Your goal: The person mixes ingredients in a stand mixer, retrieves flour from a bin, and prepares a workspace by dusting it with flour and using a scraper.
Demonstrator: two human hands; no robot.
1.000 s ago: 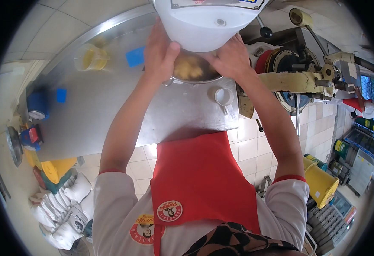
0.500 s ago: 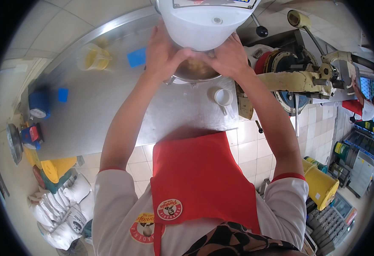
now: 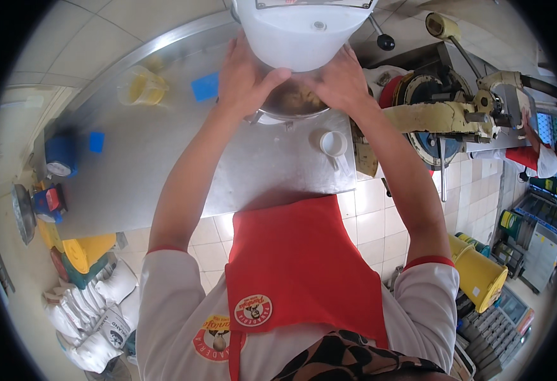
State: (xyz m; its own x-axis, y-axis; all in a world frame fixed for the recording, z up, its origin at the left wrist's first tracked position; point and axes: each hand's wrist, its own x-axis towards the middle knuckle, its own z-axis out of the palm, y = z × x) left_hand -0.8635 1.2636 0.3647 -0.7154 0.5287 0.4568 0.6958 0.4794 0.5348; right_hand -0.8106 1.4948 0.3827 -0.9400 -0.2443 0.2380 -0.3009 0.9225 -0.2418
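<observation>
A white stand mixer hangs over a metal mixing bowl at the far side of the steel table. My left hand grips the bowl's left side, its fingers along the outer wall and its thumb over the rim. On the right side, my right hand holds the bowl in the same way, its fingertips partly behind the mixer head. Between my thumbs shows a pale yellowish-brown mass, blurred, inside the bowl. The mixer's beater is hidden beneath the head.
A white handled cup stands near the bowl on the steel table. Left are a clear jug with yellow contents, blue scrapers and a blue container. An old cream-coloured machine crowds the right. A co-worker stands far right.
My thumbs have drawn apart over the bowl, so more of the mass shows. The mass in the bowl looks shifted. Both hands stay at the bowl's sides.
</observation>
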